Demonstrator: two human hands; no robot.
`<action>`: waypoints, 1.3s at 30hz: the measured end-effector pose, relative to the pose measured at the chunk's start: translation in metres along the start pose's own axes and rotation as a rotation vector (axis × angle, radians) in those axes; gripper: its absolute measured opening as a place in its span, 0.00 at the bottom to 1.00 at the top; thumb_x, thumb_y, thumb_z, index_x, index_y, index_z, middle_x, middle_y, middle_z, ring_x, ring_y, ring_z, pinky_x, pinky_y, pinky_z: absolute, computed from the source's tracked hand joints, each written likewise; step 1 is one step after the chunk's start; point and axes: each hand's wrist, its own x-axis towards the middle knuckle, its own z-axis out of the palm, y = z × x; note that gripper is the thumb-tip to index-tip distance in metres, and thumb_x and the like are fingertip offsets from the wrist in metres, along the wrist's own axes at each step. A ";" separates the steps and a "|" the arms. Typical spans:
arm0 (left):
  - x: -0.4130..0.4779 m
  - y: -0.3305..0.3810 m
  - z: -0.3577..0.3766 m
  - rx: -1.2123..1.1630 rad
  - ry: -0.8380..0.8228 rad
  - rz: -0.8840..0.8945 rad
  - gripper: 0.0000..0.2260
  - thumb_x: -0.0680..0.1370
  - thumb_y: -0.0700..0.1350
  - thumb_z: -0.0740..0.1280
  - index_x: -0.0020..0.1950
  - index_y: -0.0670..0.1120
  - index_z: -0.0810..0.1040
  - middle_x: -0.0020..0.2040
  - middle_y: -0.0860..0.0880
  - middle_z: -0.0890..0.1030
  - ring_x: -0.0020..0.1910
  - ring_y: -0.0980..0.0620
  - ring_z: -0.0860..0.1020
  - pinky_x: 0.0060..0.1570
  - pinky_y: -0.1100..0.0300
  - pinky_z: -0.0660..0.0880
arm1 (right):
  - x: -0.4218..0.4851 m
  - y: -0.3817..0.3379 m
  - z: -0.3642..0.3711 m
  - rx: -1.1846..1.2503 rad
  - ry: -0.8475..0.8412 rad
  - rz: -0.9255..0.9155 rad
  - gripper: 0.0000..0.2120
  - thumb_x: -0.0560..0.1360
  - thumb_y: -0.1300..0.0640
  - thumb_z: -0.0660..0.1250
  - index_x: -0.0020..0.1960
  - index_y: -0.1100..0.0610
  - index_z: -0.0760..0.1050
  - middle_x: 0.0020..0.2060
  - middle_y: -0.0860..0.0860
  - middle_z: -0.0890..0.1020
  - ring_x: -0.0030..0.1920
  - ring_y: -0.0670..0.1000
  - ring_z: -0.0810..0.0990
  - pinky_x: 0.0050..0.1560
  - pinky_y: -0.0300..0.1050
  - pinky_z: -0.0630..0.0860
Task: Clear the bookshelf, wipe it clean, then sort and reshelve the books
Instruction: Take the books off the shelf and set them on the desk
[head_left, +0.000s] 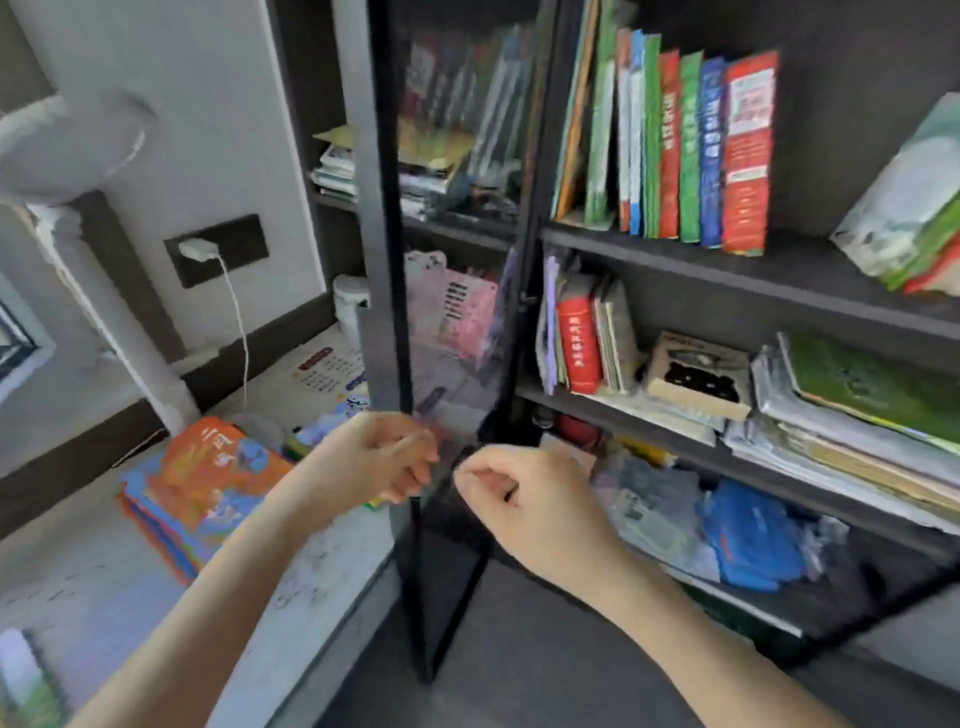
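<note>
The dark bookshelf (727, 249) stands open on the right, its glass door (452, 260) swung out to the left. Upright books (691, 150) in red, green and blue fill the top shelf. A red book (579, 343) and flat stacks sit on the middle shelf, and a blue item (753, 535) lies among papers on the lowest one. My left hand (379, 457) is curled in front of the door's front edge; whether it grips the frame is unclear. My right hand (524, 499) hovers just right of it with curled fingers, holding nothing.
A white desk (130, 597) on the left carries a stack of colourful books (208, 483) with an orange one on top. A white fan (67, 145) stands at the far left. A charger (197, 249) is plugged into the wall socket, its cable hanging down.
</note>
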 end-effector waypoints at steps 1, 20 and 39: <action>-0.005 0.014 0.020 0.028 -0.037 0.016 0.09 0.80 0.38 0.61 0.43 0.40 0.80 0.31 0.49 0.80 0.30 0.54 0.78 0.34 0.61 0.77 | -0.013 0.009 -0.019 -0.014 0.021 0.009 0.10 0.75 0.50 0.64 0.44 0.51 0.82 0.37 0.45 0.84 0.38 0.43 0.81 0.41 0.43 0.77; 0.162 0.209 0.221 0.139 -0.162 0.356 0.07 0.78 0.41 0.63 0.43 0.48 0.80 0.39 0.48 0.83 0.42 0.45 0.82 0.50 0.49 0.80 | -0.017 0.178 -0.254 -0.246 0.523 0.319 0.06 0.76 0.56 0.67 0.47 0.54 0.83 0.38 0.45 0.85 0.40 0.47 0.82 0.44 0.45 0.76; 0.388 0.279 0.176 -0.259 0.612 0.469 0.12 0.77 0.41 0.66 0.61 0.44 0.74 0.57 0.50 0.74 0.45 0.60 0.74 0.47 0.61 0.68 | 0.307 0.257 -0.299 -0.377 0.798 0.245 0.49 0.62 0.30 0.72 0.70 0.47 0.49 0.64 0.52 0.70 0.63 0.53 0.73 0.58 0.54 0.75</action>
